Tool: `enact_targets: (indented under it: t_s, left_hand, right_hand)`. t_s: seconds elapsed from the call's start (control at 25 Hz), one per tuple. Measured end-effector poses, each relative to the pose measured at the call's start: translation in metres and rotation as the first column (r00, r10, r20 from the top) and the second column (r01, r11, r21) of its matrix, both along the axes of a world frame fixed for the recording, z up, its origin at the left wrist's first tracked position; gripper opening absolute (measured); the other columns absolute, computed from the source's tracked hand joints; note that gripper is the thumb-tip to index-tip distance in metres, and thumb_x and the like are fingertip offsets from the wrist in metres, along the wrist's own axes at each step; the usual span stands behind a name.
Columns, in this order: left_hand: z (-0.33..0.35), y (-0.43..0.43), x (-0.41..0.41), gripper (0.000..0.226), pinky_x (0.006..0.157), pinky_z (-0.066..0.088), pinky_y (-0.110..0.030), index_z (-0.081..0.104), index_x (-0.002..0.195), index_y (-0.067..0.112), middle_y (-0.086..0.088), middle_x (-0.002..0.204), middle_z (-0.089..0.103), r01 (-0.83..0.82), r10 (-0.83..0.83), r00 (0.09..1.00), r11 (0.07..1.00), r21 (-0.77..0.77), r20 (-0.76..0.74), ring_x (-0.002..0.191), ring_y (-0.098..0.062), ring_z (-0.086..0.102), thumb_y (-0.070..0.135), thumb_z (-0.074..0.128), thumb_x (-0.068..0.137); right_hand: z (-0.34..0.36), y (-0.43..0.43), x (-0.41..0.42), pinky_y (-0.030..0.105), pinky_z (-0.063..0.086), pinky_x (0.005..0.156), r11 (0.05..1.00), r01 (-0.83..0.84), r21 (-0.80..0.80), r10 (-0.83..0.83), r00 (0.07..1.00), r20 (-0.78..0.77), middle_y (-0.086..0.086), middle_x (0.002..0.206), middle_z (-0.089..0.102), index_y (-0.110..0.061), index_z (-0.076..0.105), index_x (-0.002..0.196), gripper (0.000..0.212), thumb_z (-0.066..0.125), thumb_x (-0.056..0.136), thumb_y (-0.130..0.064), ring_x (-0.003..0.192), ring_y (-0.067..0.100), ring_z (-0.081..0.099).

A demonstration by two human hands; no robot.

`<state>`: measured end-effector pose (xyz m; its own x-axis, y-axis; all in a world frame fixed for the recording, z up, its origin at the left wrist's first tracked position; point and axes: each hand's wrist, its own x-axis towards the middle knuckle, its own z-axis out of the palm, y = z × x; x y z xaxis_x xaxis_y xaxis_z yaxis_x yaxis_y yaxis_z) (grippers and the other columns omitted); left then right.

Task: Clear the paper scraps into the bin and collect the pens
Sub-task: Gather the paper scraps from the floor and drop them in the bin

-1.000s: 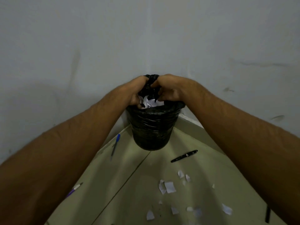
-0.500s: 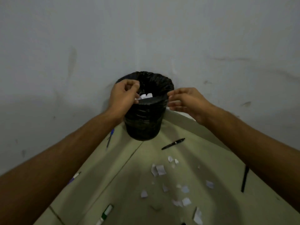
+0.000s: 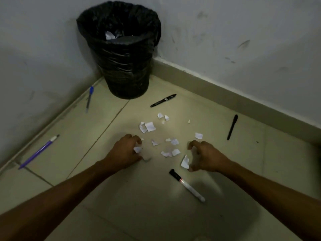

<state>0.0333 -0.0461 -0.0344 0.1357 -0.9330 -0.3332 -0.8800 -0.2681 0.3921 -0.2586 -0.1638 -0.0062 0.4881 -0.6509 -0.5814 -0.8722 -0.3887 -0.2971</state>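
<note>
White barrel and black cap, the marker lies nearest me on the floor, untouched, just short of my right hand. That hand's fingers curl down, and I pinch one paper scrap at their tips. My left hand is level with it, fingers bunched round a second scrap. Between and just beyond both hands a loose scatter of scraps lies on the tiles, with a bigger pair farther out. None of the pens is gathered. The purple pen lies by the left wall and the black pen off to my right. The glossy pen and the blue pen lie near the foot of the bin. The bin stands in the corner, lined with a black bag, and some white paper shows inside it. So I judge part of the clearing done, with most loose scraps and every pen left.
</note>
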Motion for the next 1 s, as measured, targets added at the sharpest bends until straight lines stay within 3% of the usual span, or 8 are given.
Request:
enact_targets:
  t_s: [0.16,0.32,0.44,0.56,0.72,0.84,0.92,1.0]
  left_hand:
    - [-0.002,-0.007,-0.024,0.025,0.073,0.049,-0.029,0.072,0.093,0.009,-0.009,0.087,0.068,-0.116,0.071,0.979,0.965,-0.236,-0.19,0.082,-0.026,0.063,0.027,0.073,0.076]
    - [0.002,-0.013,-0.024,0.036,0.077,0.052,-0.023,0.07,0.108,0.011,-0.008,0.102,0.068,-0.248,0.139,0.924,0.927,-0.28,-0.358,0.081,-0.018,0.066,0.002,0.07,0.073]
    - [0.006,-0.023,0.002,0.054,0.074,0.05,-0.02,0.062,0.12,0.016,-0.006,0.116,0.058,-0.321,0.215,0.928,0.876,-0.361,-0.304,0.086,-0.015,0.059,-0.004,0.063,0.069]
    - [0.004,-0.045,0.025,0.073,0.086,0.052,-0.032,0.045,0.14,0.015,-0.009,0.134,0.046,-0.315,0.263,0.936,0.922,-0.223,-0.235,0.099,-0.021,0.057,0.004,0.068,0.072]
    - [0.002,-0.068,-0.01,0.068,0.096,0.05,-0.036,0.051,0.136,0.007,-0.014,0.129,0.053,-0.152,0.078,0.931,0.971,-0.184,-0.358,0.107,-0.023,0.058,0.013,0.071,0.071]
    - [-0.002,-0.067,-0.018,0.061,0.08,0.051,-0.028,0.055,0.131,0.012,-0.007,0.123,0.055,-0.21,0.098,0.912,0.945,-0.25,-0.399,0.09,-0.015,0.057,0.003,0.063,0.072]
    - [-0.004,-0.061,-0.005,0.06,0.077,0.049,-0.025,0.057,0.129,0.015,-0.003,0.122,0.055,-0.307,0.184,0.907,0.904,-0.297,-0.379,0.087,-0.015,0.058,-0.005,0.058,0.072]
    - [-0.006,-0.052,0.009,0.059,0.078,0.052,-0.028,0.058,0.127,0.014,-0.005,0.122,0.055,-0.335,0.214,0.909,0.886,-0.32,-0.359,0.087,-0.016,0.059,-0.007,0.057,0.072]
  right_hand:
    - [-0.015,0.01,0.033,0.028,0.049,0.07,0.988,0.065,-0.14,-0.027,0.966,0.257,0.008,0.098,0.065,-0.016,0.065,0.106,0.04,0.082,0.072,-0.031,0.082,0.018,0.059]
    - [-0.011,-0.004,0.06,0.032,0.053,0.076,0.971,0.145,-0.189,-0.052,0.904,0.425,0.006,0.1,0.065,-0.016,0.069,0.108,0.035,0.078,0.076,-0.025,0.084,0.017,0.062]
    - [0.003,-0.041,0.036,0.03,0.051,0.074,0.89,0.31,-0.334,-0.175,0.909,0.378,0.004,0.11,0.059,-0.026,0.062,0.116,0.047,0.076,0.072,-0.032,0.089,0.018,0.059]
    - [0.001,-0.058,-0.001,0.032,0.05,0.083,0.892,0.392,-0.224,-0.368,0.919,0.142,0.014,0.125,0.047,-0.026,0.048,0.135,0.068,0.076,0.074,-0.035,0.105,0.033,0.059]
    - [-0.023,-0.047,0.03,0.02,0.04,0.079,0.956,0.253,-0.15,-0.197,0.929,0.313,0.012,0.118,0.053,-0.019,0.055,0.133,0.062,0.072,0.074,-0.011,0.101,0.025,0.061]
    - [-0.019,-0.064,0.054,0.022,0.044,0.079,0.938,0.295,-0.184,-0.188,0.875,0.447,0.009,0.112,0.059,-0.019,0.062,0.124,0.049,0.073,0.076,-0.017,0.091,0.021,0.062]
    - [-0.017,-0.088,0.05,0.027,0.045,0.084,0.871,0.406,-0.278,-0.263,0.862,0.434,0.014,0.116,0.059,-0.013,0.063,0.122,0.041,0.066,0.081,-0.018,0.098,0.028,0.062]
    - [-0.022,-0.088,0.053,0.028,0.044,0.084,0.873,0.363,-0.324,-0.242,0.902,0.359,0.018,0.116,0.056,-0.007,0.062,0.122,0.04,0.062,0.082,-0.012,0.102,0.033,0.059]
